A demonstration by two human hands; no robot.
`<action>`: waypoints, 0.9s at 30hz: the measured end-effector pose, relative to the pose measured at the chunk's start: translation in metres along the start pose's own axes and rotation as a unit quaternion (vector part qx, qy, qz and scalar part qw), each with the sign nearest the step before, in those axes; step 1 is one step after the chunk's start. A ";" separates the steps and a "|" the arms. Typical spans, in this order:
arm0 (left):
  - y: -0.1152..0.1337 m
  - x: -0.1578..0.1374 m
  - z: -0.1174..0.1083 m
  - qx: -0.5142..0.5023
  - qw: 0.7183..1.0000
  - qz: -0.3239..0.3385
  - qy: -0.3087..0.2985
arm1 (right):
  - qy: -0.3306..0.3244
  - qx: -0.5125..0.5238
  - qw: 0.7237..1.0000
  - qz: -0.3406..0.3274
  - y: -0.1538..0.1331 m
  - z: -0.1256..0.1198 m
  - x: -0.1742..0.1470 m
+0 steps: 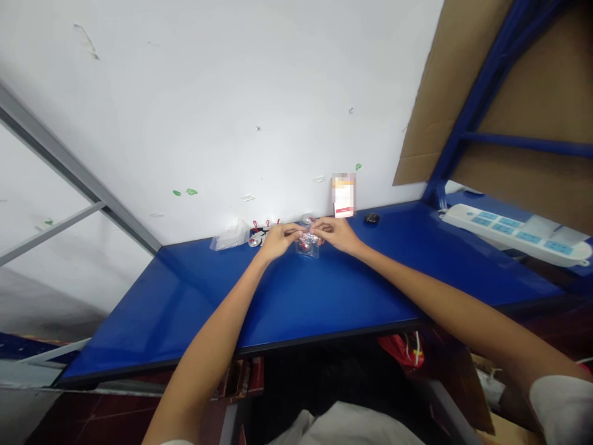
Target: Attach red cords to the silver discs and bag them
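Observation:
A small clear plastic bag (307,250) hangs between my two hands over the far part of the blue table. Shiny silver and red things show through it, but their kind is too small to tell. My left hand (277,240) pinches the bag's upper left side between thumb and fingers. On the opposite side, my right hand (338,233) has its fingertips pressed together on the bag's upper right. Just left of my left hand lie several round metal pieces with red loops (254,241). Flat clear plastic bags (231,237) rest beside them.
The blue table (296,309) runs along a white wall (259,80). A card with a red strip (343,196) leans on the wall, near a small black object (371,218). A white power strip (519,233) lies at the right, by a blue metal frame (467,111).

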State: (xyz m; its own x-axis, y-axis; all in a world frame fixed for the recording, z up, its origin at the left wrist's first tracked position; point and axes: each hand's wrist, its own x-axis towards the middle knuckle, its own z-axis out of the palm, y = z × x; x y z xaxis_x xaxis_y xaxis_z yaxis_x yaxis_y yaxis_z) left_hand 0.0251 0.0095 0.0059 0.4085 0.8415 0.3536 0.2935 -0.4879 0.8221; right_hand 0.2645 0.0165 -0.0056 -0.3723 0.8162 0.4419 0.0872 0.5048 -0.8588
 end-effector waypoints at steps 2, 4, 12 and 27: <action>-0.002 0.000 -0.002 0.000 1.000 -0.004 0.003 | -0.017 -0.002 1.000 -0.007 0.000 -0.001 0.000; 0.000 0.000 -0.002 -0.012 1.000 -0.007 0.001 | -0.025 -0.005 1.000 -0.019 0.001 -0.002 0.000; 0.007 -0.002 -0.001 -0.091 0.994 -0.061 0.025 | -0.024 0.005 0.999 -0.032 0.005 -0.003 0.001; -0.005 -0.002 0.003 -0.035 0.997 -0.075 0.006 | -0.010 -0.161 0.982 -0.102 -0.007 -0.003 -0.004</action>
State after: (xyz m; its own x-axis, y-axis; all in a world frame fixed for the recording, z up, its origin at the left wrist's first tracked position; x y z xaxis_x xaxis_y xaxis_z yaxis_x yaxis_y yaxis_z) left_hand 0.0256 0.0093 -0.0002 0.3533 0.9069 0.2294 0.2885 -0.3389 0.8955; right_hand 0.2681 0.0106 -0.0010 -0.4302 0.6843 0.5888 0.2946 0.7229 -0.6250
